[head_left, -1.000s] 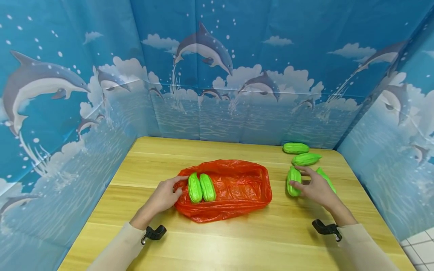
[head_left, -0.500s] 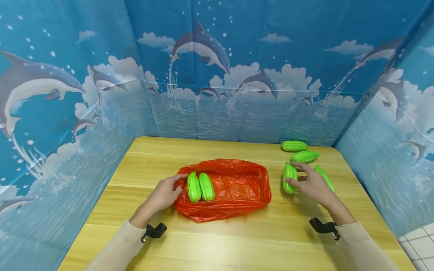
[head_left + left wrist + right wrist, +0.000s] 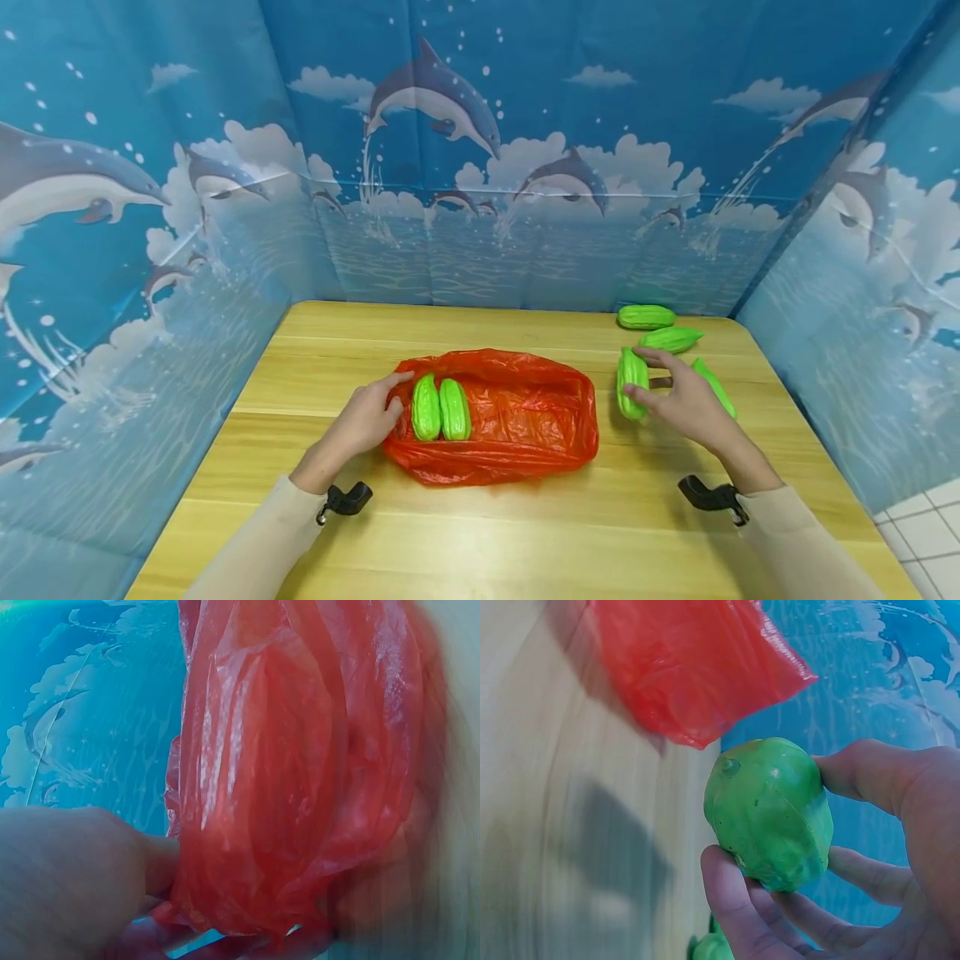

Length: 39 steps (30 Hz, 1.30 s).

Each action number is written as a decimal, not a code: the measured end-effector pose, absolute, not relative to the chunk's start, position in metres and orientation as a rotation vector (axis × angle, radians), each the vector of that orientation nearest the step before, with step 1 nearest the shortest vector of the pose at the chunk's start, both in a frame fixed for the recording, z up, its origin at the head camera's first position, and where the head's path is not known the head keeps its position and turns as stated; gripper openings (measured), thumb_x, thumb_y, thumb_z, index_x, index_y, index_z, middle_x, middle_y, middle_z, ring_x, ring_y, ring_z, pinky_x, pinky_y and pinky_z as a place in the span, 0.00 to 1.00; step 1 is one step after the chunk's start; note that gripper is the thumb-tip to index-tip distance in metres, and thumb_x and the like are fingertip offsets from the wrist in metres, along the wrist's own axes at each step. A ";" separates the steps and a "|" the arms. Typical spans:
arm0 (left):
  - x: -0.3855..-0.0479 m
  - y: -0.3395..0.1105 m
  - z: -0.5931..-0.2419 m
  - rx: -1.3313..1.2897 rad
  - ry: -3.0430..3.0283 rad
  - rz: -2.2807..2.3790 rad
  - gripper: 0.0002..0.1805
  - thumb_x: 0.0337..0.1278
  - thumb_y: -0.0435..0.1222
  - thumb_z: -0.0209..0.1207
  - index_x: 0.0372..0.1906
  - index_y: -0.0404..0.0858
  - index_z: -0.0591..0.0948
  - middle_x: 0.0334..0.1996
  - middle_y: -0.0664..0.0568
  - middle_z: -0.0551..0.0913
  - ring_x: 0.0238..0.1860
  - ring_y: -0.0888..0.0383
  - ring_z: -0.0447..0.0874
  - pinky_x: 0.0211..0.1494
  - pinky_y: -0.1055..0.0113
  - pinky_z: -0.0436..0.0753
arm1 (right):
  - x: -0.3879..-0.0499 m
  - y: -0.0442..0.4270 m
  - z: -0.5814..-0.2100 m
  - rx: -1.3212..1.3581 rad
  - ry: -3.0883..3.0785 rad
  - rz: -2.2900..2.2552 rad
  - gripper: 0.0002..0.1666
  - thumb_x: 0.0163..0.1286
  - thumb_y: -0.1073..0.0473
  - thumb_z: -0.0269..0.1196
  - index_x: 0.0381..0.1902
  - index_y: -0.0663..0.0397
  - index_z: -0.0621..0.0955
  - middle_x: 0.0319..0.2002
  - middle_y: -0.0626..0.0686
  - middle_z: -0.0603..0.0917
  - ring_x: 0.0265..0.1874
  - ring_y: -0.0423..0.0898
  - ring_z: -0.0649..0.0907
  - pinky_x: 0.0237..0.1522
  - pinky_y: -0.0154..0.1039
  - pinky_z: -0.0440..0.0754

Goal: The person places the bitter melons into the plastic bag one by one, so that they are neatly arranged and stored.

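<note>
Well, your right hand (image 3: 684, 402) grasps a held gourd (image 3: 628, 382), green and ribbed, between thumb and fingers, raised off the wooden table (image 3: 480, 554) just beyond the three o'clock end of the red plastic bag (image 3: 528, 408). Your left hand (image 3: 365, 414) pinches that bag at nine o'clock (its fingers show partly through the film in the left wrist view). Inside, near your left hand, a left gourd (image 3: 426, 408) and a right gourd (image 3: 454, 408) lie side by side. From the bag, a far gourd (image 3: 646, 317) sits at two o'clock near the dolphin backdrop (image 3: 465, 258), a pointed gourd (image 3: 672, 338) just nearer you, and an outer gourd (image 3: 716, 389) around three, partly behind your right hand.
</note>
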<state>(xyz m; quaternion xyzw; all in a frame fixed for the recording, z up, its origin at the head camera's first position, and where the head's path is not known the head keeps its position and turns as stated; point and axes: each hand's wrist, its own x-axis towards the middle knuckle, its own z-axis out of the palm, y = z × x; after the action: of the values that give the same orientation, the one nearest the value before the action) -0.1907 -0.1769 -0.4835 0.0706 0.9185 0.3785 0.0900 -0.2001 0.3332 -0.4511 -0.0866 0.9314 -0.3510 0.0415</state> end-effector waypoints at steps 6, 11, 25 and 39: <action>-0.192 -0.173 -0.481 0.203 2.733 1.150 0.33 0.89 0.30 0.51 0.91 0.41 0.71 0.18 0.55 0.71 0.16 0.59 0.67 0.25 0.69 0.70 | -0.200 0.328 -0.438 -0.289 2.866 -1.085 0.51 0.87 0.42 0.71 0.95 0.55 0.63 0.86 0.76 0.69 0.76 0.80 0.79 0.69 0.71 0.88; -0.190 -0.172 -0.482 0.210 2.768 1.111 0.33 0.89 0.31 0.52 0.91 0.39 0.71 0.19 0.54 0.72 0.17 0.59 0.69 0.26 0.68 0.72 | -0.200 0.324 -0.430 -0.305 2.878 -1.102 0.51 0.87 0.42 0.71 0.95 0.53 0.63 0.87 0.74 0.69 0.78 0.78 0.78 0.71 0.72 0.87; -0.182 -0.173 -0.487 0.193 2.793 1.117 0.34 0.85 0.29 0.54 0.90 0.37 0.72 0.17 0.56 0.71 0.17 0.60 0.70 0.25 0.69 0.71 | -0.198 0.291 -0.415 -0.393 2.870 -1.183 0.48 0.87 0.46 0.72 0.95 0.47 0.65 0.86 0.71 0.70 0.75 0.76 0.83 0.62 0.64 0.94; -0.177 -0.169 -0.486 0.173 2.783 1.125 0.34 0.85 0.30 0.56 0.90 0.36 0.71 0.19 0.55 0.72 0.17 0.59 0.72 0.26 0.68 0.73 | -0.199 0.242 -0.409 -0.529 2.809 -1.246 0.46 0.85 0.49 0.74 0.92 0.46 0.69 0.84 0.66 0.75 0.71 0.72 0.87 0.56 0.60 0.97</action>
<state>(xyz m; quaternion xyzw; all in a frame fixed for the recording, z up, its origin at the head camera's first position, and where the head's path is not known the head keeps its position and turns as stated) -0.1766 -0.1691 -0.4856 0.0573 0.9235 0.3733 0.0675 -0.1994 0.2425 -0.4091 -0.1695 0.9009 -0.3995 0.0118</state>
